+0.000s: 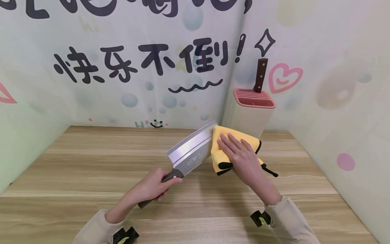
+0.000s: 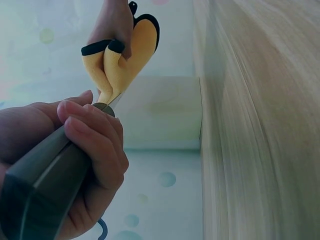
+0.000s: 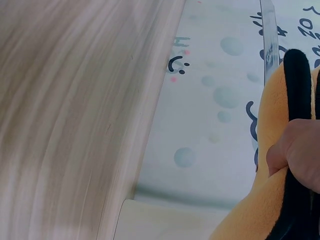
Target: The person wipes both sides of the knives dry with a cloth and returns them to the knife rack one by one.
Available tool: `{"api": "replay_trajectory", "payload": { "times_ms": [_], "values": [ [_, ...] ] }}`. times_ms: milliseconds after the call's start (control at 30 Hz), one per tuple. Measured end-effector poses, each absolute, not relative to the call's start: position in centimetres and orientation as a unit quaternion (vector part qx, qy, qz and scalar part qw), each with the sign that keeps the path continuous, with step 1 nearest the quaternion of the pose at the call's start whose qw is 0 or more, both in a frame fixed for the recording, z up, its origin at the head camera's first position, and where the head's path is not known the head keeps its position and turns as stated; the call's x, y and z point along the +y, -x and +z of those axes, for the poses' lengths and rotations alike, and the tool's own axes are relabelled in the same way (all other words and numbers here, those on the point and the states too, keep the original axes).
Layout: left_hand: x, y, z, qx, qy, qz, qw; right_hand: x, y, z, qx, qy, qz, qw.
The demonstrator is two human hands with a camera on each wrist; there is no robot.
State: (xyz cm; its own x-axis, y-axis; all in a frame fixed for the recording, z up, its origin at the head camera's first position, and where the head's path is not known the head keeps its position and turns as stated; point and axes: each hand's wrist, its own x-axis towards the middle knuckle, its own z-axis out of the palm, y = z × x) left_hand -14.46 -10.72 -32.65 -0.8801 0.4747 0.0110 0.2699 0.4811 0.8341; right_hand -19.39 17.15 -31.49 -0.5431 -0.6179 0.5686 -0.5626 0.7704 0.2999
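L hand clamped on cleaver, axis fwd-R twd bench far edge; R hand pinches cloth at cleaver's far end.

Light brown wood-grain tabletop, paler and darker streaks running left to right, a soft shadow on its front half, 1 cream block with a pink slotted top standing upright near the back edge, right of centre
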Motion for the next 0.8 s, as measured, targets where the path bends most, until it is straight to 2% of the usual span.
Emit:
{"api": "replay_trajectory", "payload": {
  "times_ms": [800],
  "values": [
    [-10.4, 14.4, -32.9, 0.859, -0.221, 0.449, 0.110, 15.8, 18.4, -31.3, -0.871, -0.360, -0.082, 0.325]
  ]
}}
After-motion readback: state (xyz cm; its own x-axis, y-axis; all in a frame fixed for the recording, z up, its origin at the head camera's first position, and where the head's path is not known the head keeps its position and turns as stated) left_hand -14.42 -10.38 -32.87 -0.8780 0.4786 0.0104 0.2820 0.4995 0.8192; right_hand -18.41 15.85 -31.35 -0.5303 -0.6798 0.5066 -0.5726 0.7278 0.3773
